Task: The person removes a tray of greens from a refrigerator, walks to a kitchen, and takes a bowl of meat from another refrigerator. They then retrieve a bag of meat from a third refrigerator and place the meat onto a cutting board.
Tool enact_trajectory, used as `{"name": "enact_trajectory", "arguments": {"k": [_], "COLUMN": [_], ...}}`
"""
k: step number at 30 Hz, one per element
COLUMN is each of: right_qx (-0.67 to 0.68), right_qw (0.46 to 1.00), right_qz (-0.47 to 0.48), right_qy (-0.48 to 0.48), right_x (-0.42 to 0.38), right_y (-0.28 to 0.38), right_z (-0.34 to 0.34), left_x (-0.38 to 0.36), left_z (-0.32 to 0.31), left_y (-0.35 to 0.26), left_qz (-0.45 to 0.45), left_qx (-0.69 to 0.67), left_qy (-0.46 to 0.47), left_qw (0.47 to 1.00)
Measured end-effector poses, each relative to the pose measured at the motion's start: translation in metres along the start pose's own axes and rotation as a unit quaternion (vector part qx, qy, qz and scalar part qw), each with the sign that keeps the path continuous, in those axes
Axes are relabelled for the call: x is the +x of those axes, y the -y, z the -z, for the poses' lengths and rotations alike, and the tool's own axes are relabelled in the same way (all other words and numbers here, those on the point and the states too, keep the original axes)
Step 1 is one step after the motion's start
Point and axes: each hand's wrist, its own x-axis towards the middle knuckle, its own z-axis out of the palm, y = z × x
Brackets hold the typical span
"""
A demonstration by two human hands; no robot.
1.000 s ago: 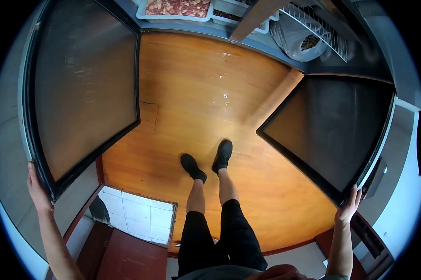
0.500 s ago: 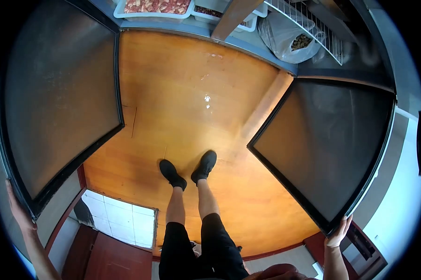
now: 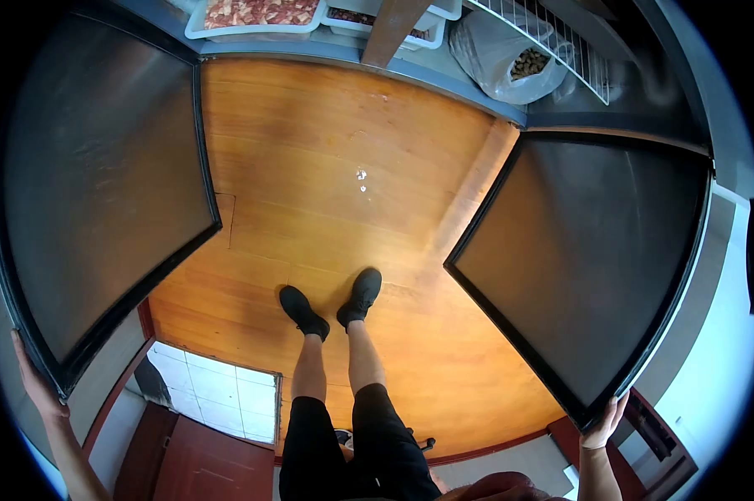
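Note:
Two black-framed fridge doors stand swung open on either side of me. My left hand [image 3: 40, 382] is at the lower outer corner of the left fridge door [image 3: 101, 184], its fingers long against the outer side and the thumb near the corner. At the matching corner of the right fridge door [image 3: 594, 250], my right hand [image 3: 604, 424] grips the edge, fingers on the outer side. Each door's inner panel looks dark and hazy. Part of both grips is hidden behind the frames.
Ahead, the fridge's bottom shelf holds a white tray of cut meat [image 3: 264, 12], a tray of dark pieces [image 3: 356, 20] and a plastic bag [image 3: 502, 63] with brownish contents. A wire rack [image 3: 552, 37] hangs above the bag. Below is an orange wooden floor [image 3: 327, 134] with small wet-looking spots.
The view has shifted slightly, so the shelf and trays appear a little further left and up. Both hands stay on the door corners, and the doors have hardly moved.

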Motion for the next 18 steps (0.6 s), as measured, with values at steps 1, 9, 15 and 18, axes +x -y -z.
{"name": "enact_trajectory", "arguments": {"k": [1,9,15,18], "right_qx": [-0.002,-0.001,-0.001,-0.021], "right_qw": [1.0,1.0,1.0,0.999], "right_qz": [-0.002,0.0,0.002,0.016], "right_qy": [-0.01,0.022,0.004,-0.018], "right_x": [0.0,0.002,0.001,0.001], "right_y": [-0.002,-0.005,-0.004,-0.004], "right_z": [0.002,0.011,0.008,0.006], "left_x": [0.001,0.003,-0.005,-0.001], "left_z": [0.001,0.003,-0.004,0.004], "left_y": [0.002,0.005,-0.007,0.004], "left_qz": [0.003,-0.041,0.028,0.013], "left_qx": [0.008,0.069,0.033,0.083], "left_qy": [0.004,-0.003,0.017,0.015], "left_qw": [1.0,0.997,0.999,0.996]}}
